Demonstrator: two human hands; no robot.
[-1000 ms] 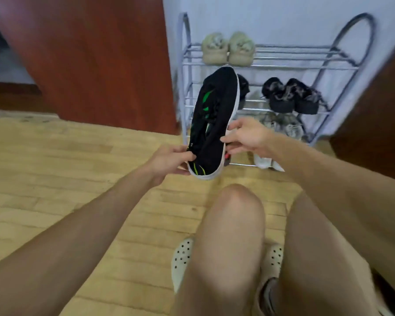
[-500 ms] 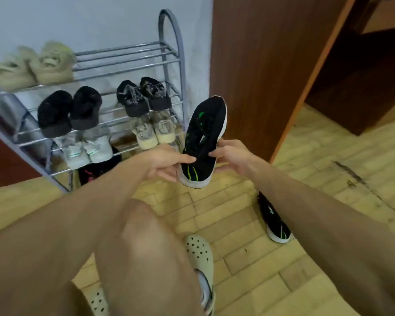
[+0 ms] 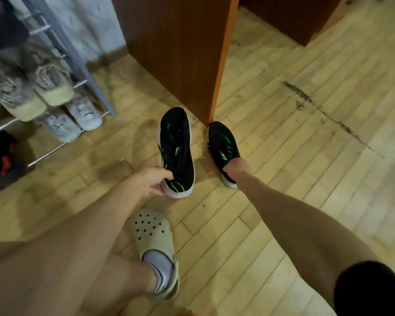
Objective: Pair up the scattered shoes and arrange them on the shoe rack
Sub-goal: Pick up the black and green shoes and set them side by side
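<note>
My left hand [image 3: 151, 181] grips a black sneaker with green stripes and a white sole [image 3: 176, 151] by its heel, toe pointing away, just above the floor. Its mate [image 3: 221, 140] lies on the wooden floor to the right, its toe against the corner of a brown cabinet. My right hand [image 3: 236, 166] is at that sneaker's opening, with the fingers tucked inside around the collar. The metal shoe rack [image 3: 94, 83] stands at the left, holding a beige pair [image 3: 53, 87] and a grey pair [image 3: 82, 112] below it.
A brown wooden cabinet panel [image 3: 180, 53] stands right behind both sneakers. A dark shoe with red marks [image 3: 2, 156] sits under the rack at the far left. My foot in a cream clog [image 3: 153, 236] is planted close to the held sneaker. A dark scuff line [image 3: 317, 106] crosses the floor.
My view swung right and down, away from the rack. My right hand let go of the held sneaker and dropped to its mate on the floor; my left hand lowered the first sneaker.
</note>
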